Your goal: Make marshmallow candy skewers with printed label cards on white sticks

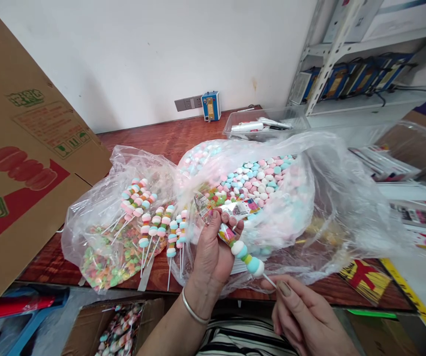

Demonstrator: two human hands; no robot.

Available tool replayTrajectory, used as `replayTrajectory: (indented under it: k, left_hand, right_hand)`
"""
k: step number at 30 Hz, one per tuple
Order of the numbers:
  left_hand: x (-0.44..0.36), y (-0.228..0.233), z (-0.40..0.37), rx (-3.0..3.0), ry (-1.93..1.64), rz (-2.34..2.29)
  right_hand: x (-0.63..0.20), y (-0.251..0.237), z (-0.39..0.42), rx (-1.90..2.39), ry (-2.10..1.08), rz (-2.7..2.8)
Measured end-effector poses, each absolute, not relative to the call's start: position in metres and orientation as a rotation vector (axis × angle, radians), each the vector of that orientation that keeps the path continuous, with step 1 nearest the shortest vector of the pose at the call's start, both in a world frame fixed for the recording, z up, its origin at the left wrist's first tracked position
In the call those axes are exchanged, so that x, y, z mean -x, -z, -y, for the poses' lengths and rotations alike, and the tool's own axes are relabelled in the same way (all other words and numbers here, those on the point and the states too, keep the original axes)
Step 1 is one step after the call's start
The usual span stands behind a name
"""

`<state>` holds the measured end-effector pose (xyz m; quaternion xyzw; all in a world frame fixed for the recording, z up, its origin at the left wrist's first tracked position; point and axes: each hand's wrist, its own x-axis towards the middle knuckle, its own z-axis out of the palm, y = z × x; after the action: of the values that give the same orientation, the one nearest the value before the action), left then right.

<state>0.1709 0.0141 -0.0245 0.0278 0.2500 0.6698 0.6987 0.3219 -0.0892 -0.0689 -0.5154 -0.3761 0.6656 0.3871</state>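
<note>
Between my two hands is a marshmallow skewer [253, 265] with white, blue and green pieces, tilted down to the right. My left hand [212, 254] curls round a printed plastic wrapper [244, 208], which covers the skewer's upper end. The lower marshmallows are bare. Thumb and finger of my right hand [307, 316] pinch the white stick below them. Behind my hands lies a large clear bag of pastel marshmallows [260, 180]. Several finished marshmallow skewers [157, 225] rest on a bag of gummy candies [111, 257] left of my left hand.
A cardboard carton [23, 163] stands at left; an open box of wrapped skewers [119, 329] is below the table edge. At the back are a plastic tray [231, 133] and a blue device [211, 106]. Printed wrappers [409, 215] lie at right, beneath a metal shelf [331, 59].
</note>
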Motion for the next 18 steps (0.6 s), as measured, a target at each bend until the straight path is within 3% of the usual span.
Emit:
replayTrajectory:
  k: [4,9,12,14,18]
  left_hand:
    - [-0.173,0.026,-0.013,-0.041,-1.48,-0.593]
    - [-0.177,0.026,-0.013,-0.033,-1.474,-0.681]
    - [-0.179,0.025,-0.013,-0.023,-1.456,-0.69]
    - [-0.18,0.024,-0.012,-0.018,-1.431,-0.678]
    - [-0.181,0.026,-0.01,-0.052,-1.403,-0.591]
  right_hand:
    - [-0.323,0.074,0.089,1.313,-1.62,1.074]
    - [-0.33,0.08,0.081,1.225,-0.487,1.786]
    - [-0.33,0.082,0.077,1.105,-0.194,1.861]
    - [-0.328,0.081,0.077,1.161,-0.357,1.805]
    - [-0.32,0.072,0.081,1.308,-1.383,1.228]
